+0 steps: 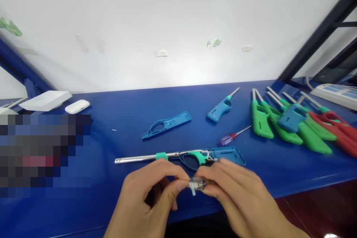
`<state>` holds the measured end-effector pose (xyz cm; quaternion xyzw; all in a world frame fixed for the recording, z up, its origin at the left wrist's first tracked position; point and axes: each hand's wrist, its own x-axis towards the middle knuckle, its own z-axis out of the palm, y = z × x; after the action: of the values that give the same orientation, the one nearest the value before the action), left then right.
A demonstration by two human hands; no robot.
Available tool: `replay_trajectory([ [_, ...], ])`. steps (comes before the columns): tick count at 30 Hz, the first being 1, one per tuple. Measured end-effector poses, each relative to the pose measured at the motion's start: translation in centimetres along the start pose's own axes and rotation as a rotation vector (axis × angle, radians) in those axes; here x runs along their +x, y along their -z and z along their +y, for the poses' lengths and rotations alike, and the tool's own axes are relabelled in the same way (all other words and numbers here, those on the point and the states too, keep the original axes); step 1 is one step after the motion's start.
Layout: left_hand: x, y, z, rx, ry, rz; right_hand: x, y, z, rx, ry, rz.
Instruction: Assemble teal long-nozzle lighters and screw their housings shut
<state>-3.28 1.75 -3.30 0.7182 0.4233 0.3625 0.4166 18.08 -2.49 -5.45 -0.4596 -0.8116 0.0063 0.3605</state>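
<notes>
Between my hands, low over the front of the blue table, is a small clear part (pixel 197 183) with a pale tab hanging from it, which looks like a lighter's fuel tank. The fingertips of my left hand (pixel 152 189) pinch its left end. My right hand (pixel 240 189) is closed round its other end and hides much of it. Just beyond my fingers lies an opened lighter half (pixel 228 154) with a metal tube (pixel 139 159), a green trigger (pixel 198 157) and a thin white hose. Farther back rests the other blue casing half (pixel 170 124), hollow side up.
A screwdriver (pixel 228 139) and a whole blue lighter (pixel 219 111) lie behind the opened one. Several green, blue and red lighters (pixel 290 122) are piled at right. A white earbud case (pixel 77 106) and white box (pixel 46 100) stand back left. A small pin (pixel 114 130) lies left of centre.
</notes>
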Motion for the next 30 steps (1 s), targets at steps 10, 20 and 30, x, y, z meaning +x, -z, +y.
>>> replay_trajectory([
  [10,-0.38,-0.13,-0.4,0.053,-0.057,-0.011,-0.11,-0.2,0.32,-0.015,-0.009,0.059],
  [20,-0.16,-0.01,-0.28,0.133,-0.158,-0.02,-0.13,-0.17,0.23,-0.023,0.003,0.06],
  [30,-0.38,-0.28,-0.22,0.114,-0.14,0.044,-0.09,-0.27,0.22,-0.049,0.016,0.07],
])
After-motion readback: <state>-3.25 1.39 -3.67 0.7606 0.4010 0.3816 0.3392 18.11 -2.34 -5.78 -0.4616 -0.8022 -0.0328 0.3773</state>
